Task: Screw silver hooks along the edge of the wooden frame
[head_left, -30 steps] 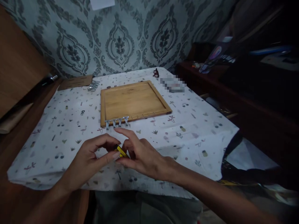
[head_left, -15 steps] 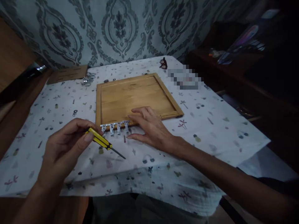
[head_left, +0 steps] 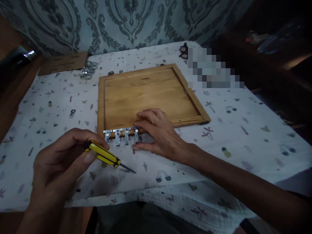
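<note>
My left hand [head_left: 65,162] is closed around the yellow-and-black handle of a screwdriver [head_left: 104,154], pinched between thumb and fingers. Its shaft points down to the right, its tip over the cloth and touching none of the metal pieces. A framed wooden panel [head_left: 141,94] lies flat on the table. Along its near left edge sits a row of several silver metal clips [head_left: 118,137], jutting past the edge. My right hand [head_left: 163,136] rests at this edge, fingers over the wood beside the rightmost clip [head_left: 136,134], thumb below the edge and apart from the fingers.
More silver clips [head_left: 87,70] lie piled at the back left, beside a flat piece of brown cardboard [head_left: 64,63]. Dark-framed glasses [head_left: 184,51] lie at the back near a pixelated patch. A patterned white cloth [head_left: 48,107] covers the table, with a patterned wall behind.
The view has tilted down and come closer, so the panel looks larger. Both hands keep nearly the same pose, the screwdriver still in my left hand.
</note>
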`<state>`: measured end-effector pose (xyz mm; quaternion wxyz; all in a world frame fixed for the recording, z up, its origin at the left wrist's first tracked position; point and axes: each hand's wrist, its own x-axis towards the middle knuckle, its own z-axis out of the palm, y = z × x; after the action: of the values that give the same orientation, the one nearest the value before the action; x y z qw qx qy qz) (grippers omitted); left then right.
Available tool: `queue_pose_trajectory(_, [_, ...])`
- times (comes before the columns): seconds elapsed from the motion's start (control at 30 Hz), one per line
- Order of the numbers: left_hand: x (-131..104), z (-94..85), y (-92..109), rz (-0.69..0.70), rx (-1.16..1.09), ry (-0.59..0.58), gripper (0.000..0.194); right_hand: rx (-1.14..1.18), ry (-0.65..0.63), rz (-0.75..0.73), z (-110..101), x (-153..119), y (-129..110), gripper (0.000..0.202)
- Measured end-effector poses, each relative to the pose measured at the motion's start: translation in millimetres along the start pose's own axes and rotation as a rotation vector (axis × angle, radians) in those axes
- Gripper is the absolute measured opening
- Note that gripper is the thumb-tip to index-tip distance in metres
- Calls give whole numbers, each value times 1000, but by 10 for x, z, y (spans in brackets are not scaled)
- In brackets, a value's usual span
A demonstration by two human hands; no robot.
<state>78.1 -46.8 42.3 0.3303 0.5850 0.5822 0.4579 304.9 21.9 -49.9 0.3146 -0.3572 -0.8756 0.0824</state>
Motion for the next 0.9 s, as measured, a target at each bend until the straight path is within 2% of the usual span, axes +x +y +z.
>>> queue_pose_trajectory(0.23, [-28,-42,-34,0,-5,-46,5,20,-41,18,-22,3,7,60])
queue_pose_trajectory(0.47, [-52,-9,-39,8,-42,-66,11,112,-90,67,-70,36,3,50])
queue_pose_trajectory(0.9, [-44,-88,-39,41,44,-76,9,177,-135,104,-101,107,15,54])
